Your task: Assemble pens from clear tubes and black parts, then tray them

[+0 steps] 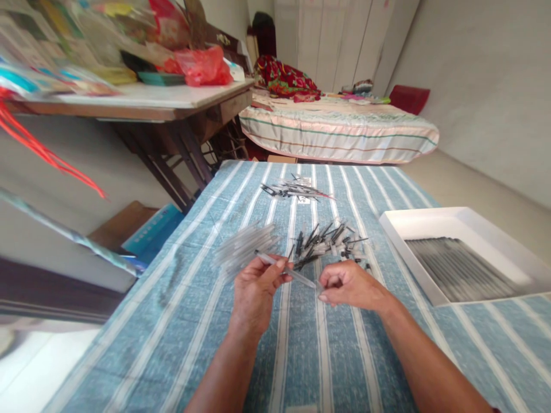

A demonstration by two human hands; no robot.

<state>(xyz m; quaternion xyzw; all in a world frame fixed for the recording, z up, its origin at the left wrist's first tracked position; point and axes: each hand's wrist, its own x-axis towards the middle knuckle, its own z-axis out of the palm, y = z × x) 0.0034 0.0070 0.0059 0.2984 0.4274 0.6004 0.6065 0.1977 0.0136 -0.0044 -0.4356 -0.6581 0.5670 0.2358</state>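
Note:
My left hand [260, 282] is closed around the middle of a translucent pen [301, 278], held slantwise above the cloth. The pen's dark end points up and left; its other end reaches towards my right hand [350, 285]. There, thumb and fingertips pinch a small clear piece [319, 287], too small to name surely, right at the pen's end. Just past my left hand lies a blurred bundle of clear pen barrels [245, 246]. Beyond my right hand spreads a loose pile of short black and clear pen parts [331, 241].
On the striped blue tablecloth [172, 338], a farther heap of thin pen parts [297, 188] lies at the back. To the right stands a white open box [424, 229] with a row of dark pens [460, 269]. A cluttered side table [202, 97] and a bed [340, 135] are beyond.

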